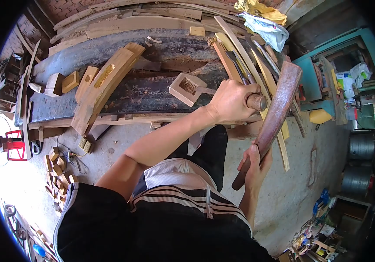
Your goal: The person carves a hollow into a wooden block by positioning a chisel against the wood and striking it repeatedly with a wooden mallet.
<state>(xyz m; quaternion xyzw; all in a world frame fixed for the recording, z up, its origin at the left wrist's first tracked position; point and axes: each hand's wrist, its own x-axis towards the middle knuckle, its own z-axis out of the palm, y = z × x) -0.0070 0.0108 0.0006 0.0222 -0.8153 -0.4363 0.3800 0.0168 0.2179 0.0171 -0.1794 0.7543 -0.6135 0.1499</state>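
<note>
My left hand (233, 101) is wrapped round a chisel, whose round wooden handle end (257, 102) pokes out past the fist. Its metal blade (206, 90) points left, at a wooden block (181, 95) with a rectangular hollow holding wood shavings. Whether the tip touches the hollow's wall I cannot tell. In my right hand (257, 167) is a worn, reddish-brown wooden club (279, 105), gripped near its thin lower end. Its thick head is raised beside the chisel handle. Just beyond my left fist lie other chisels (236, 65).
A dark, thick slab bench (152, 98) carries a long mortised beam (109, 83), small wooden blocks (70, 81) and long wood strips (231, 39). Offcuts (58, 172) are piled on the floor at left. A teal cabinet (320, 94) and metal drums (356, 179) stand at right.
</note>
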